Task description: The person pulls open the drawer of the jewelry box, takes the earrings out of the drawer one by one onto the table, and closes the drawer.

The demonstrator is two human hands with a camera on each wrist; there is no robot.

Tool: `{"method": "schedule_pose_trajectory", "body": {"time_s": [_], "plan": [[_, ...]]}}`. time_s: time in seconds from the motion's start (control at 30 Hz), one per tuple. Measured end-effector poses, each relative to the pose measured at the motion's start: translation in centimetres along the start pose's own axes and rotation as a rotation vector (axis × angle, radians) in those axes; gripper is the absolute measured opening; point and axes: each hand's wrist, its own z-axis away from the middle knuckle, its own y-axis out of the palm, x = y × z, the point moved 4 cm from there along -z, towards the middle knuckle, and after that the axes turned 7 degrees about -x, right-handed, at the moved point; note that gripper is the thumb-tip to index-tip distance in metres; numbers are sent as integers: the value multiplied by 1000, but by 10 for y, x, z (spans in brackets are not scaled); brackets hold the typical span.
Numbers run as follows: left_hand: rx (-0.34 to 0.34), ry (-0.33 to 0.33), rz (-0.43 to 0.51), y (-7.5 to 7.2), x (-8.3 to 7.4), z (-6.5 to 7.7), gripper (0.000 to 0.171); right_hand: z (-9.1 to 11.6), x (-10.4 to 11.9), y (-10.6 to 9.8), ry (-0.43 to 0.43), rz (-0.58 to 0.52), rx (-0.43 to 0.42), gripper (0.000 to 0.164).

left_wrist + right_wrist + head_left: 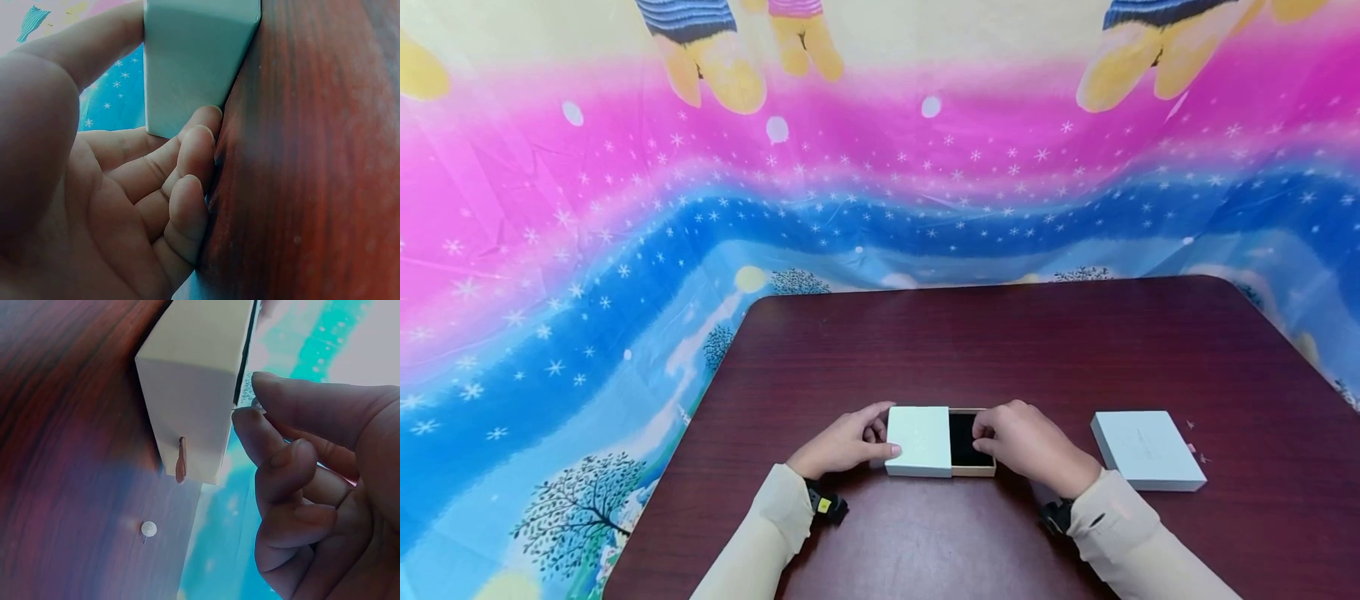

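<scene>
A white slide-out jewelry box (pixel 918 442) lies on the table, its drawer partly out to the right with a black lining (pixel 962 439) showing. My left hand (pixel 838 442) grips the sleeve's left end, thumb at the near corner and index finger at the far one; the other fingers curl beside it in the left wrist view. Over the drawer, my right hand (pixel 1026 442) pinches a tiny stud earring (pixel 258 405), mostly hidden between thumb and index fingertips. A ribbon pull tab (pixel 181 464) hangs from the drawer's end.
A white-headed stud (pixel 148 529) lies on the table beyond the drawer in the right wrist view. To the right sits a second white box (pixel 1150 451), with tiny items (pixel 1204 458) by its right side. A printed cloth (pixel 880 167) hangs behind the dark red table (pixel 1000 342).
</scene>
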Motion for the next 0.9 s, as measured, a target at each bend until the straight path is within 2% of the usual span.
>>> {"method": "schedule_pose_trajectory", "body": {"time_s": [0.9], "plan": [[6, -14, 9, 0, -2, 1, 83, 7, -9, -3, 39, -20, 11, 14]]}}
